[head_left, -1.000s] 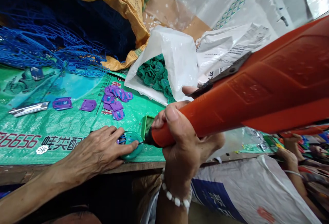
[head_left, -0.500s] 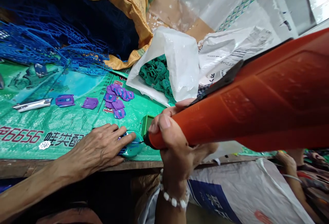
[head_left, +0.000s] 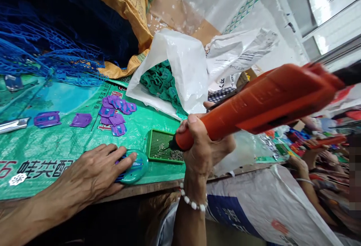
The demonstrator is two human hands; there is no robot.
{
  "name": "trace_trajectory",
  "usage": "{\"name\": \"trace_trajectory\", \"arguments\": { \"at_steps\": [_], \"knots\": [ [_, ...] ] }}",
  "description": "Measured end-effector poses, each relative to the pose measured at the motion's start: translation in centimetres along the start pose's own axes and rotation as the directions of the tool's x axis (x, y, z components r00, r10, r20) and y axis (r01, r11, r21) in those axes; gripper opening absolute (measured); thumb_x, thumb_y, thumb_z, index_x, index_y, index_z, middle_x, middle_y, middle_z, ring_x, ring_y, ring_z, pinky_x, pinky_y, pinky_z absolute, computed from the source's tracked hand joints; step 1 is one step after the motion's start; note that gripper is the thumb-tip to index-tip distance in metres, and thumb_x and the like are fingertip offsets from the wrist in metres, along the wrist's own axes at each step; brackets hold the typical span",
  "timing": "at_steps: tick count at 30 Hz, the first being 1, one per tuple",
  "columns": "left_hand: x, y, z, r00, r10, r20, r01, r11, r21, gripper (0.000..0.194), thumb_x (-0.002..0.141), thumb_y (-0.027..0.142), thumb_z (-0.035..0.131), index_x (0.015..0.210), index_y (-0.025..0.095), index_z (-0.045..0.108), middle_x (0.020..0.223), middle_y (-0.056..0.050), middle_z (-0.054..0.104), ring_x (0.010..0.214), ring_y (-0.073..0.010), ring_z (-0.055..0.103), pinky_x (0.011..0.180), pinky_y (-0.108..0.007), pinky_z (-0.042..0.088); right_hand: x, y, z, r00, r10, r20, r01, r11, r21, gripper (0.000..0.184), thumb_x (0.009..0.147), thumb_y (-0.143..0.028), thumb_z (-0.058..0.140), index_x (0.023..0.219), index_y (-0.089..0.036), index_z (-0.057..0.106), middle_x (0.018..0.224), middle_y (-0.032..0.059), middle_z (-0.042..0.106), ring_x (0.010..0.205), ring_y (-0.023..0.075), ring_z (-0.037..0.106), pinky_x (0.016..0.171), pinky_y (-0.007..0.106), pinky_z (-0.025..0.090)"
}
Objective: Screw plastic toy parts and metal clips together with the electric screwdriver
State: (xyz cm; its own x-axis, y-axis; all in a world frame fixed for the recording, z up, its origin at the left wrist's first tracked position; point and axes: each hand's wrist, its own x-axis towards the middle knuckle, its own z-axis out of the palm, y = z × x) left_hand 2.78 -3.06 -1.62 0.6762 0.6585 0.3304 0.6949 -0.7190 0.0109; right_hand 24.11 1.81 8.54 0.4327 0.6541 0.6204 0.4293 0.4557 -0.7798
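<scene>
My right hand (head_left: 199, 140) is wrapped round an orange-red electric screwdriver (head_left: 254, 105), which slants up to the right. The dark bit of the screwdriver points down into a small green tray (head_left: 149, 146) with a grid bottom. Small metal screws (head_left: 177, 155) lie in the tray's right part, close to the bit. Left of the tray, my left hand (head_left: 104, 167) grips a rounded teal and blue plastic piece (head_left: 139, 167) at the table edge. Its fingers lie across the piece and partly cover it; the thumb side is at the near edge.
Purple plastic plates (head_left: 114, 112) lie in a pile on the green sheet (head_left: 67, 137). A white bag (head_left: 190, 73) of green parts stands behind. Blue plastic frames (head_left: 56, 50) spill from a yellow sack (head_left: 135, 24). A co-worker's arm (head_left: 307, 186) is at the right.
The screwdriver bit has left the teal piece and moved right, over the screw tray. My left hand still holds the piece. The view has shifted to the right.
</scene>
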Motion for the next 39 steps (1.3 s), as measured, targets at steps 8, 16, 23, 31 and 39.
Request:
{"name": "trace_trajectory", "arguments": {
  "at_steps": [8, 16, 23, 31, 39],
  "knots": [
    [0.1, -0.1, -0.1, 0.999, 0.007, -0.031, -0.007, 1.0, 0.011, 0.061, 0.065, 0.015, 0.072, 0.124, 0.023, 0.058, 0.107, -0.008, 0.07, 0.098, -0.0307, 0.065, 0.083, -0.043, 0.053, 0.0, 1.4, -0.2, 0.999, 0.01, -0.046, -0.013, 0.998, -0.068, 0.046, 0.08, -0.041, 0.074, 0.117, -0.017, 0.066, 0.075, 0.0, 0.067, 0.064, 0.0217, 0.069, 0.063, 0.041, 0.06],
    [0.1, 0.0, -0.2, 0.999, 0.016, -0.042, -0.016, 1.0, 0.003, 0.061, 0.065, 0.013, 0.072, 0.123, 0.022, 0.059, 0.106, -0.008, 0.07, 0.095, -0.0316, 0.065, 0.08, -0.043, 0.053, 0.0, 2.4, -0.3, 0.998, 0.032, -0.052, -0.035, 0.998, -0.052, 0.054, 0.078, -0.042, 0.075, 0.124, -0.017, 0.063, 0.076, -0.0006, 0.067, 0.064, 0.0202, 0.068, 0.066, 0.041, 0.06],
    [0.0, 0.0, -0.2, 0.999, 0.009, -0.041, -0.009, 1.0, 0.0, 0.063, 0.064, 0.016, 0.076, 0.124, 0.022, 0.06, 0.108, -0.009, 0.07, 0.097, -0.0329, 0.064, 0.082, -0.045, 0.052, -0.1, 2.7, -0.3, 0.998, 0.046, -0.038, -0.047, 0.998, -0.046, 0.056, 0.077, -0.043, 0.076, 0.126, -0.019, 0.063, 0.077, -0.0009, 0.068, 0.065, 0.0203, 0.069, 0.069, 0.042, 0.06],
    [-0.3, 0.2, -0.1, 1.0, -0.027, -0.006, 0.027, 0.999, -0.041, 0.062, 0.069, 0.017, 0.077, 0.128, 0.025, 0.059, 0.114, -0.009, 0.069, 0.103, -0.0332, 0.065, 0.088, -0.046, 0.052, 0.2, 1.7, -0.1, 0.997, 0.068, -0.041, -0.068, 0.998, -0.01, 0.053, 0.077, -0.043, 0.08, 0.121, -0.017, 0.064, 0.068, -0.0048, 0.066, 0.05, 0.0181, 0.066, 0.058, 0.037, 0.058],
    [-0.2, 0.5, -0.2, 0.999, -0.039, 0.001, 0.039, 0.999, -0.036, 0.061, 0.069, 0.017, 0.077, 0.127, 0.024, 0.06, 0.112, -0.01, 0.069, 0.1, -0.0339, 0.066, 0.086, -0.048, 0.054, 0.3, 1.5, -0.2, 0.997, 0.058, -0.046, -0.059, 0.998, -0.019, 0.045, 0.077, -0.041, 0.079, 0.112, -0.018, 0.066, 0.066, -0.0053, 0.065, 0.048, 0.0172, 0.063, 0.055, 0.037, 0.057]
  ]
}}
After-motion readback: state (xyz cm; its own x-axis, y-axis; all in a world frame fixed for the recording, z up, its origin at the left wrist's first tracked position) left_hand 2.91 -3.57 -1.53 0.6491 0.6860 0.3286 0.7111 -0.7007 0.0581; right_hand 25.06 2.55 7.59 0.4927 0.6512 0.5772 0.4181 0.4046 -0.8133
